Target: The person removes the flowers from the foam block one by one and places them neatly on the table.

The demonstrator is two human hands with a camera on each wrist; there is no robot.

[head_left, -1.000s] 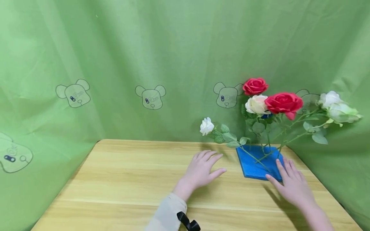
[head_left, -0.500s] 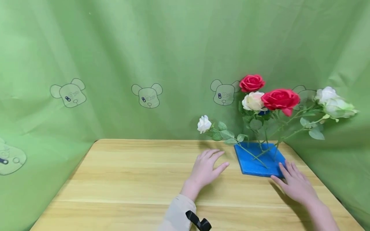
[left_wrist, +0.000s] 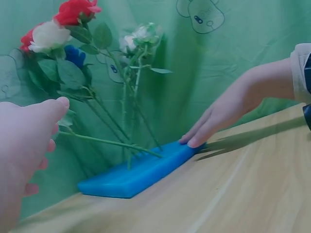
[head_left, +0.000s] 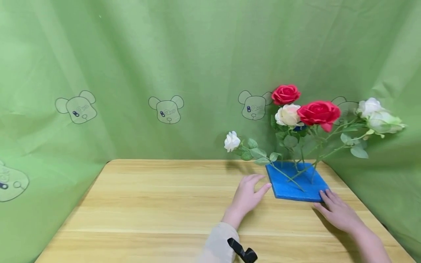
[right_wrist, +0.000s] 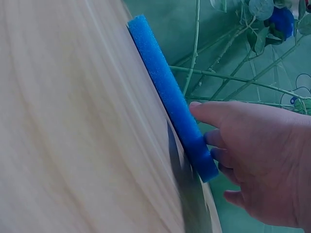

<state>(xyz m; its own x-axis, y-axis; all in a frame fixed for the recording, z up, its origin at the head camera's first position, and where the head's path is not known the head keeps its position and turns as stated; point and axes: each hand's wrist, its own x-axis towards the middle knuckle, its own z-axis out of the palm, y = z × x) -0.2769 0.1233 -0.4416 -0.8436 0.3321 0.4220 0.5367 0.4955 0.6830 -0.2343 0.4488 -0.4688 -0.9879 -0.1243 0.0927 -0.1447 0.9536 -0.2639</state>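
Observation:
A blue foam board lies on the table with several artificial roses stuck in it. Two red roses, a cream rose and a mostly hidden blue one rise from it. A white rose leans out to the left, and white-green roses lean right. My left hand is beside the board's left edge, fingers loosely bent and holding nothing; whether the thumb touches the edge I cannot tell. My right hand touches the board's near right corner with extended fingers.
The wooden table spreads out to the left of the board. A green curtain with bear-head drawings hangs close behind the table and along its sides. A black strap piece sits by my left sleeve.
My left hand has moved right, closer to the board's left edge. My right hand has shifted slightly right and nearer, from over the board to its corner. The flowers keep their arrangement.

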